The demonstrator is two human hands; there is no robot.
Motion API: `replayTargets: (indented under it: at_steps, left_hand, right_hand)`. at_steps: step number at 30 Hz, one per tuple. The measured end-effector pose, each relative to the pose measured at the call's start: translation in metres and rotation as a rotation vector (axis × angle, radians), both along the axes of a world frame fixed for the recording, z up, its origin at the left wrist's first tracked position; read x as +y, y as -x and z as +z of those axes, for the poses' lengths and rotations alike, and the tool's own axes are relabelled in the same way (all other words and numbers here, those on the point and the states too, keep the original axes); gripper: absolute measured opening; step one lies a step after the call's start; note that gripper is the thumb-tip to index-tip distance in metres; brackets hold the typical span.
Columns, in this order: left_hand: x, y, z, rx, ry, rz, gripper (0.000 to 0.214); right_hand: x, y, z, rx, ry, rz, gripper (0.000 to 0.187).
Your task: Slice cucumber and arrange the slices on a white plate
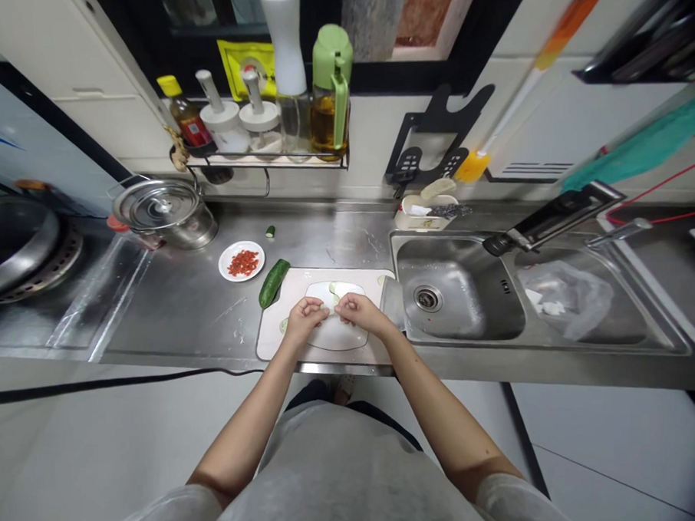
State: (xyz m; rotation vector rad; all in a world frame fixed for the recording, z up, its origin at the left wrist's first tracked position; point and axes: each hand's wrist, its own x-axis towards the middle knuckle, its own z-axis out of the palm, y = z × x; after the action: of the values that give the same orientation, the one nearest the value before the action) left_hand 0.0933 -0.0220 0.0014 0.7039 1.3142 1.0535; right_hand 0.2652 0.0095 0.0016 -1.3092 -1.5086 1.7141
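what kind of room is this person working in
Most likely a kitchen: there is a metal sink set into the counter, a wok at the far left, and a rack holding bottles and jars along the wall.

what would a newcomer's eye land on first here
Probably the left hand and right hand, close together over the larger white plate on the cutting board. Next, the bright red pieces on the small plate, left of the dark green cucumber.
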Motion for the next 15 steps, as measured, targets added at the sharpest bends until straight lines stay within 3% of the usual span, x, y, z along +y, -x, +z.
replayTargets:
  at_steps: [8, 15]
  left_hand:
    - [0.032, -0.009, -0.032, 0.248, -0.049, -0.021, 0.029]
    - [0.052, -0.011, -0.041, 0.594, -0.048, -0.071, 0.018]
  right_hand:
    - [0.029, -0.002, -0.025, -0.385, -0.251, -0.057, 0.011]
    - [0.049, 0.002, -0.028, -0.552, -0.304, 0.002, 0.009]
